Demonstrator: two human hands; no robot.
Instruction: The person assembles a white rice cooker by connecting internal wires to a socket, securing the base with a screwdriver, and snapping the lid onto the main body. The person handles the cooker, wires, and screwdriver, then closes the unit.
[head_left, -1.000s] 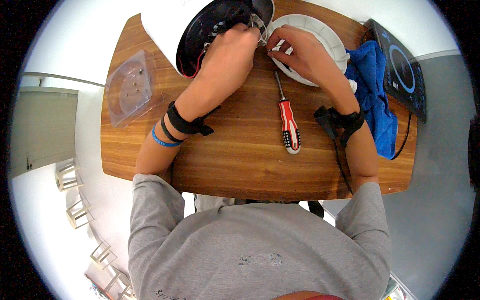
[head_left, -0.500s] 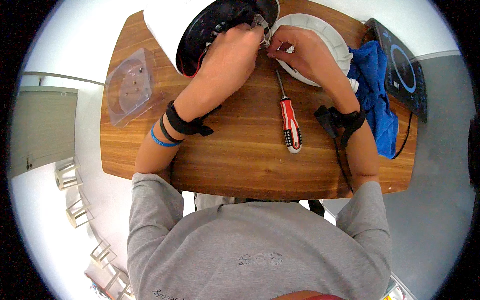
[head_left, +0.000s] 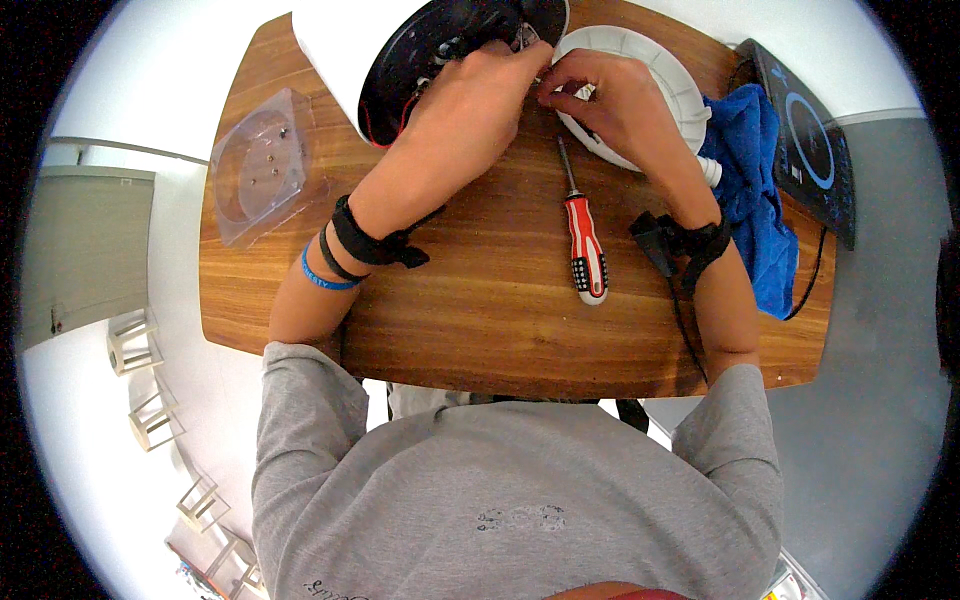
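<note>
A white appliance housing (head_left: 335,50) lies tipped on the table, its dark underside (head_left: 395,75) turned toward me with wires inside. My left hand (head_left: 470,110) reaches in at its lower rim with fingers curled together; what they grip is hidden behind the knuckles. Close beside it, my right hand (head_left: 610,100) pinches at something small and light near the housing's edge, too small to make out. Behind the right hand rests a round white plastic cover (head_left: 680,85). A red and white screwdriver (head_left: 585,240) lies below, untouched, its tip toward the hands.
On the left, a clear plastic tray (head_left: 240,190) holds several small screws. To the right are a crumpled blue cloth (head_left: 760,190) and a black induction cooktop (head_left: 800,130) with a cable. A dark cord (head_left: 685,330) runs from my right wrist over the table's front edge.
Both hands stay at the housing's rim, with only slight finger movement. The housing sits marginally farther right in the picture.
</note>
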